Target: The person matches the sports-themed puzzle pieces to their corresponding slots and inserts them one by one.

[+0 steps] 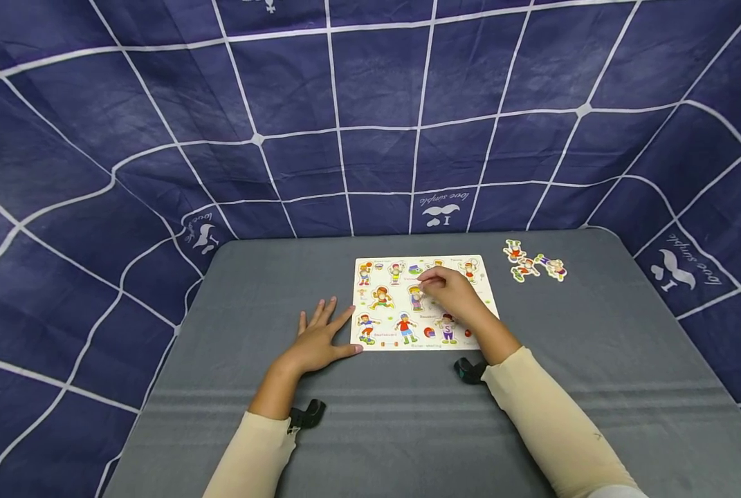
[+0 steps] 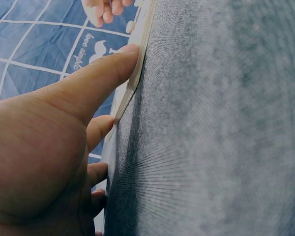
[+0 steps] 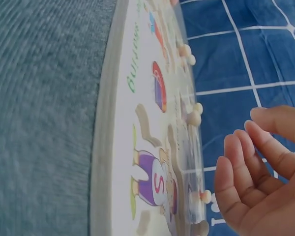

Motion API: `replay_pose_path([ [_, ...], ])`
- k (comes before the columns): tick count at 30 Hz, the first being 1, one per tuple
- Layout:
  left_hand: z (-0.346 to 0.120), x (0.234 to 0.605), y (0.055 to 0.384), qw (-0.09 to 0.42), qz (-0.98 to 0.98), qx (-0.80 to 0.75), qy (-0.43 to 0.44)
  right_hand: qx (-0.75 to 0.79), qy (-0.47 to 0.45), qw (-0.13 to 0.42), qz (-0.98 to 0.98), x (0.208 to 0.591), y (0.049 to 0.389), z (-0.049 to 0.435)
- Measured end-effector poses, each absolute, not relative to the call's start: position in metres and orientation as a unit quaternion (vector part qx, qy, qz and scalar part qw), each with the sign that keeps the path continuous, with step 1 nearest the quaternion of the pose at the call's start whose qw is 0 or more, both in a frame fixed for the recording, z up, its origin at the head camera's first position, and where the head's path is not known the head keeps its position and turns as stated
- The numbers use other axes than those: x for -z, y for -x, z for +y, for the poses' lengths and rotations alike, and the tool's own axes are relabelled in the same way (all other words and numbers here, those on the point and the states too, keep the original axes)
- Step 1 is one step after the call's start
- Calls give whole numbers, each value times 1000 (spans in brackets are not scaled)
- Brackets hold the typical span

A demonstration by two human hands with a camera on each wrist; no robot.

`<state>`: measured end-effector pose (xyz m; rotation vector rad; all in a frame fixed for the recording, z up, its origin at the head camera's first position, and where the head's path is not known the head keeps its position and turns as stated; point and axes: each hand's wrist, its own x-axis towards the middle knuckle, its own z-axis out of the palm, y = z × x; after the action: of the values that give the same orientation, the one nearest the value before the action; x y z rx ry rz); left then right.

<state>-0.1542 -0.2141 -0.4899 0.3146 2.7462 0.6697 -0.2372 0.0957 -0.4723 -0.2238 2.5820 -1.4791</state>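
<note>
A white peg puzzle board (image 1: 370,277), printed with cartoon children playing sports, lies on the grey table. My left hand (image 1: 317,342) is spread at its left side, with the thumb (image 2: 130,56) and index fingertip against the board's edge. Over the right part of the board hovers my right hand (image 1: 454,294), its fingers loosely bent. Between those fingers (image 3: 233,152) nothing shows in the right wrist view. Small wooden knobs (image 3: 193,118) stand up from the board there. A figure with an S on the shirt (image 3: 152,179) lies near the front edge.
Several loose cartoon figure pieces (image 1: 526,266) lie together on the table (image 1: 569,332), right of the board and toward the back. A dark blue cloth (image 1: 376,83) with white grid lines hangs behind and at both sides.
</note>
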Motion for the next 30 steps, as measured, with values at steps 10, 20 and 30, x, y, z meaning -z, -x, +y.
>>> replay_pose_path([
  [10, -214, 491, 155, 149, 955, -231, -111, 544, 70, 60, 834, 469, 236, 110],
  [20, -212, 491, 155, 145, 956, -226, -114, 581, 45, 36, 812, 462, 240, 133],
  [30, -212, 491, 155, 148, 956, -226, -112, 588, 20, 6, 809, 458, 245, 157],
])
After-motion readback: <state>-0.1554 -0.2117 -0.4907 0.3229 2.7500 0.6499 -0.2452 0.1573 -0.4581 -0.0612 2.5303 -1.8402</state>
